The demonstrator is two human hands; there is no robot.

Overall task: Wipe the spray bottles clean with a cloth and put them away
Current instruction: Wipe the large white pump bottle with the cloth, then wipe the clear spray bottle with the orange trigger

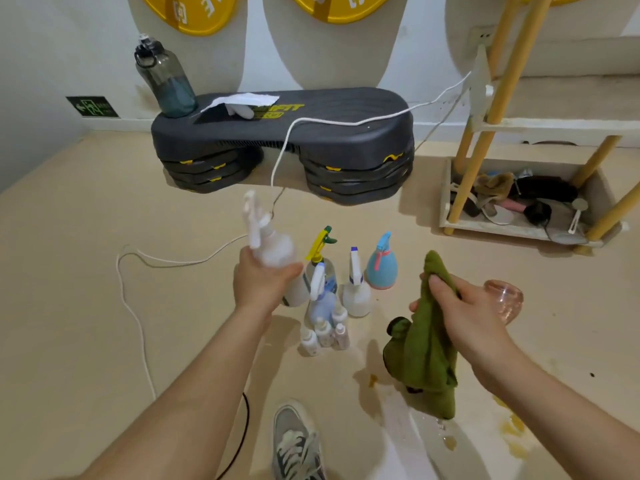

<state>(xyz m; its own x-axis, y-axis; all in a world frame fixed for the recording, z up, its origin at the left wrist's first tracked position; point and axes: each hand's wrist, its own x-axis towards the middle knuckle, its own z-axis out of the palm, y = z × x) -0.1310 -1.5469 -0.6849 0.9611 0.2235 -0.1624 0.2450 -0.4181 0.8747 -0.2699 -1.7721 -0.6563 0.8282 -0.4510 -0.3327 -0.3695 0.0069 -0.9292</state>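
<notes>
- My left hand (259, 282) grips a white spray bottle (277, 258), lifted above the floor.
- My right hand (460, 306) clutches the green cloth (427, 344).
- Other spray bottles (346, 282) stand on the floor between my hands.

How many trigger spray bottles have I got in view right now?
5. White bottle held in the left hand; four on the floor: yellow-trigger bottle, blue bottle before it, purple-tipped bottle, teal teardrop bottle. More may hide behind them.
</notes>
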